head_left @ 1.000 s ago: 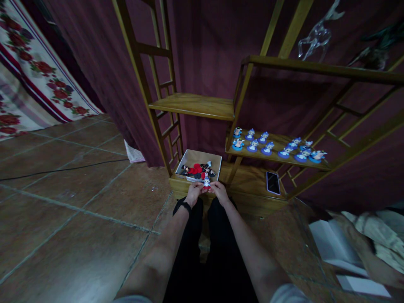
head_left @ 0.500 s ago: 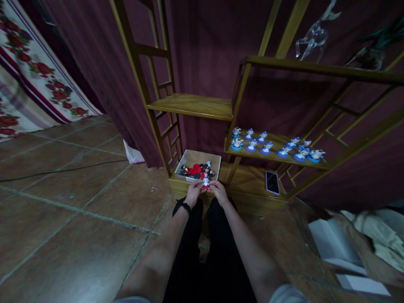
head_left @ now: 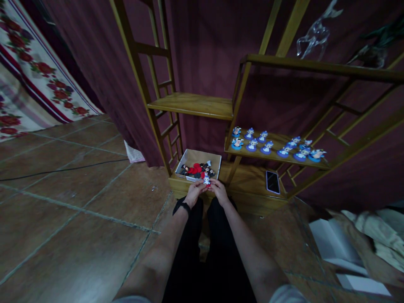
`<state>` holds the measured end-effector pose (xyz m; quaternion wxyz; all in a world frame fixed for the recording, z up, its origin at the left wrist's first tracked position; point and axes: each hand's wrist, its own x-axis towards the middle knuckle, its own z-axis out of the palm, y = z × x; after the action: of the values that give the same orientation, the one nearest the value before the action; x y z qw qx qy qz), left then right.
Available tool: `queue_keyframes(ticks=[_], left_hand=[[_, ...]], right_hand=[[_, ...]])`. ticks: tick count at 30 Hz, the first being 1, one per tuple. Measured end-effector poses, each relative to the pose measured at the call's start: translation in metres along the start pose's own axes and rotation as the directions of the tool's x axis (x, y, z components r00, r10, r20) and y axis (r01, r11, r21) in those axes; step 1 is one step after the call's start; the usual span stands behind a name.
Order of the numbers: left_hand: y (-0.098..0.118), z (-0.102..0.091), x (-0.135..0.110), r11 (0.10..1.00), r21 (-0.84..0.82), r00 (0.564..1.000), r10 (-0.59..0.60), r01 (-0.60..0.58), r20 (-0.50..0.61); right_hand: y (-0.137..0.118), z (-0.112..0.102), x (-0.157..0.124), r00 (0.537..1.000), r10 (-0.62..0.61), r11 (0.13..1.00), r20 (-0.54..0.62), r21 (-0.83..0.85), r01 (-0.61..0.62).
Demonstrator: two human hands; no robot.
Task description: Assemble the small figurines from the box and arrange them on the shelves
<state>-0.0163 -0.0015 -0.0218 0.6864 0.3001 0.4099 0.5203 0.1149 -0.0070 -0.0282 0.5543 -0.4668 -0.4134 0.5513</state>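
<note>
Both my hands meet in front of me and pinch one small figurine [head_left: 206,180] with a white top and red base. My left hand [head_left: 195,191], with a black band at its wrist, grips it from the left. My right hand [head_left: 219,191] grips it from the right. Just behind it stands an open cardboard box [head_left: 198,156] of red and dark figurines on the bottom board of a wooden shelf unit [head_left: 195,105]. Several blue-based figurines [head_left: 268,147] stand in rows on a low shelf to the right.
A phone [head_left: 272,182] lies on the bottom board right of the box. A glass figure [head_left: 315,35] stands on the top shelf. Dark red curtain hangs behind. White paper or boxes [head_left: 334,248] and cloth lie on the tiled floor at right. A cable [head_left: 63,168] crosses the floor at left.
The view shifted slightly. My hands and the figurine stay in almost the same place, close to the box's front edge.
</note>
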Motion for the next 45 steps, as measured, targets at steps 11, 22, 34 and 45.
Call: queue_keyframes(ticks=[11,22,34,45], left_hand=[[0.0011,0.0004,-0.0038,1.0,0.025,0.999,0.0,-0.002,0.052],[-0.0019,0.003,-0.0036,0.996,0.046,0.997,0.079,-0.079,-0.003],[-0.0039,0.0026,-0.002,0.994,0.067,0.996,0.092,-0.091,-0.013],[-0.0029,0.0036,-0.0033,0.991,0.073,0.993,0.111,-0.108,-0.038]], right_hand=[[0.001,-0.0029,0.0003,1.0,0.013,1.0,-0.007,0.01,-0.013],[-0.0046,0.0021,-0.0026,1.0,0.011,1.0,-0.001,0.02,-0.011],[0.0012,0.0008,-0.0013,1.0,-0.012,1.0,-0.016,0.009,0.012],[0.0019,-0.0007,-0.0011,1.0,-0.005,0.999,-0.025,-0.042,0.004]])
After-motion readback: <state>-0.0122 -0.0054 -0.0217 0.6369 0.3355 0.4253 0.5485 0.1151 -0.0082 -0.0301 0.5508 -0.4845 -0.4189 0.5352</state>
